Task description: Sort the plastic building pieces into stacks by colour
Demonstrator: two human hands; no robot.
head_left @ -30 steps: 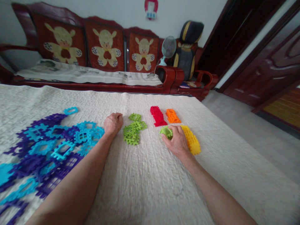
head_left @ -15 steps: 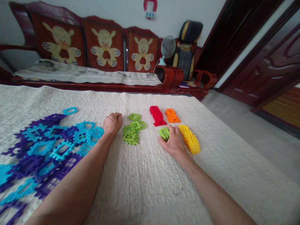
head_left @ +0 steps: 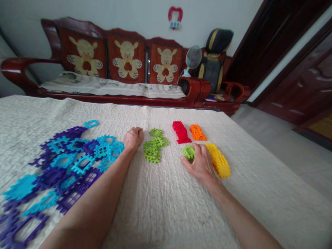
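Half-hiding green pieces (head_left: 188, 152), right hand (head_left: 201, 160), left hand (head_left: 133, 138), palm unseen

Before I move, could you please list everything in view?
cloth: 1, cream, foreground
heap: many pieces, purple and blue, left
green pieces: several, green, centre
green block: 1, green, centre right
red row: 1, red, centre right
orange row: 1, orange, right
yellow row: 1, yellow, right
bench: 1, maroon, behind
cover: 1, white, bench seat
cushions: 3, brown, bench back
fan: 1, teal, back right
chair: 1, maroon, back right
pad: 1, black and tan, chair
fixture: 1, red and white, wall
door: 1, maroon, right
left grip: 1, bare, centre left
right grip: 1, bare, at green block
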